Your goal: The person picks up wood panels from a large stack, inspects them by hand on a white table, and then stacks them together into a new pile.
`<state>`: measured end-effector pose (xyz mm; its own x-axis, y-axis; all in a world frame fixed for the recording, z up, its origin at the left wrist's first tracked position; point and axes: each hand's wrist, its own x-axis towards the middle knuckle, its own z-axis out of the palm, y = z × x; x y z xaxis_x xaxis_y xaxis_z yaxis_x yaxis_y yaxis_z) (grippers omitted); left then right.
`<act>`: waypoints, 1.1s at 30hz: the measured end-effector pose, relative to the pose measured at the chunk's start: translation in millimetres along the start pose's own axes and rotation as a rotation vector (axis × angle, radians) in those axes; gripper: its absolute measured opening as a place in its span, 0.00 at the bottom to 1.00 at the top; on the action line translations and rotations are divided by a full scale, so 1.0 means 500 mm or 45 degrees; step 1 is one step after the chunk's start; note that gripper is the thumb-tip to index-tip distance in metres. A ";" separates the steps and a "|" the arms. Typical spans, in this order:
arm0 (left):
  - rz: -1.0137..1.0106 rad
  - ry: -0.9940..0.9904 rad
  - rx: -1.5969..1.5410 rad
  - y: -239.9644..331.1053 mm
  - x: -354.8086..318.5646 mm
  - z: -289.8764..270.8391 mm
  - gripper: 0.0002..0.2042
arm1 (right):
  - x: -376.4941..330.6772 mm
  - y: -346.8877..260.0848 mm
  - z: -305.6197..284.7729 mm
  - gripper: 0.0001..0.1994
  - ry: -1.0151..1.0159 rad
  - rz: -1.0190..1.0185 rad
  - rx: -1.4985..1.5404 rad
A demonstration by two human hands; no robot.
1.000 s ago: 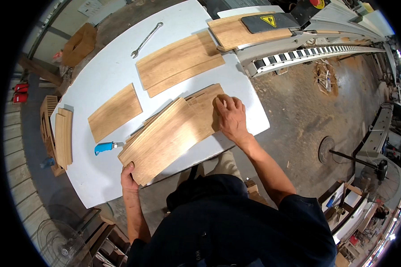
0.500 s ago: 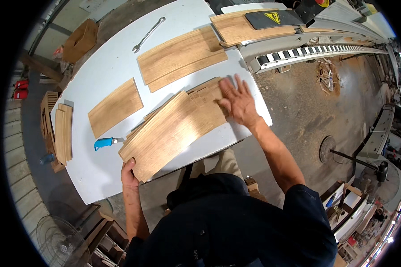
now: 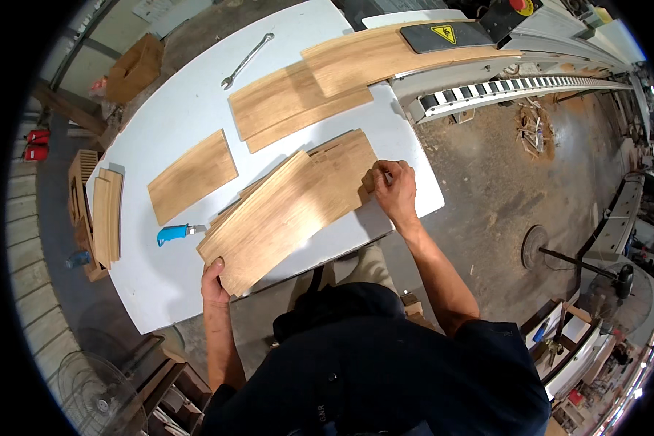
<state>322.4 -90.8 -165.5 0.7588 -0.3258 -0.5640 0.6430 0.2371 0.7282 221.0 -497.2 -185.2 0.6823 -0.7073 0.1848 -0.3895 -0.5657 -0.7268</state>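
Observation:
A fanned stack of wood-grain planks (image 3: pixel 269 218) lies aslant across the near part of the white table (image 3: pixel 269 168). My left hand (image 3: pixel 214 282) grips its near left corner, thumb on top and the other fingers hidden underneath. At the stack's right end, my right hand (image 3: pixel 394 190) is closed with curled fingers around the edge of a plank; its fingertips are partly hidden. Left of the stack lies a utility knife (image 3: pixel 173 234) with a blue handle, and above that a shorter plank (image 3: pixel 193 176).
Beyond the stack, more planks (image 3: pixel 269 109) lie under a long plank (image 3: pixel 356 69) coming out of a machine (image 3: pixel 447 36). A wrench (image 3: pixel 247 62) rests at the far side. Narrow strips (image 3: pixel 107 218) sit at the left edge. A roller conveyor (image 3: pixel 516 87) runs off right; a fan (image 3: pixel 603 283) stands beyond.
My right hand has gone from spread fingers to curled ones at the stack's right end. The long plank at the machine has slid left over the planks on the table.

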 end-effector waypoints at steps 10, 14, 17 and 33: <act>-0.016 0.032 0.001 0.019 0.028 -0.044 0.36 | -0.013 -0.042 -0.007 0.14 -0.429 -0.144 -0.093; 0.000 -0.012 0.035 0.038 0.040 0.000 0.35 | 0.016 -0.018 -0.013 0.23 -0.430 -0.631 -0.026; 0.002 -0.016 0.076 0.042 0.049 -0.004 0.35 | 0.045 0.009 -0.004 0.33 -0.553 -0.741 -0.207; -0.007 -0.011 0.131 0.039 0.050 -0.014 0.37 | 0.108 0.060 -0.021 0.38 -0.464 -0.479 -0.444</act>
<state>354.6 -87.6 -168.0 0.7539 -0.3349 -0.5652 0.6331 0.1404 0.7613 239.7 -557.0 -189.9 0.9549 -0.2780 0.1038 -0.2190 -0.8961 -0.3861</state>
